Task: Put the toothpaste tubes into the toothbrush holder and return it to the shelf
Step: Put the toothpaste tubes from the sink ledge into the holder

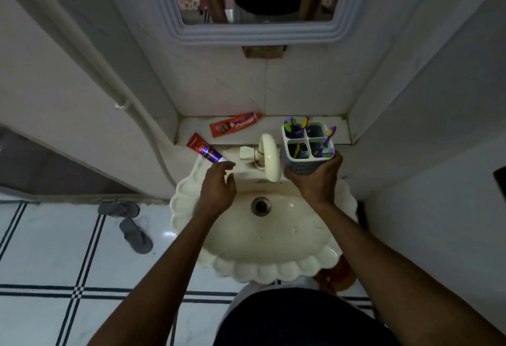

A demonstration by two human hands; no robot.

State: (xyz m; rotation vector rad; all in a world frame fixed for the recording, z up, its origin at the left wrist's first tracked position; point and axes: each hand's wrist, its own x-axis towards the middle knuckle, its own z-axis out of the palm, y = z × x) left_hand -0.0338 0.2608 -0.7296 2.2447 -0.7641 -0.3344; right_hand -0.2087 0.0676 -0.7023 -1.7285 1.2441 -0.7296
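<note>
My right hand point(315, 178) grips the base of a grey four-compartment toothbrush holder point(308, 145), held above the sink's right rim with several purple and green toothbrushes in it. An orange toothpaste tube point(234, 124) lies on the white shelf point(273, 126) behind the tap. A red and purple toothpaste tube point(204, 151) lies at the shelf's left corner, sloping onto the sink edge. My left hand point(219, 187) hovers open over the sink's left side, its fingertips just short of that tube's white cap end.
A cream scalloped sink point(262, 236) with a cream tap point(269, 158) sits below the shelf. A framed mirror point(257, 30) hangs above. White walls close in on both sides. Grey sandals point(128, 222) lie on the tiled floor at left.
</note>
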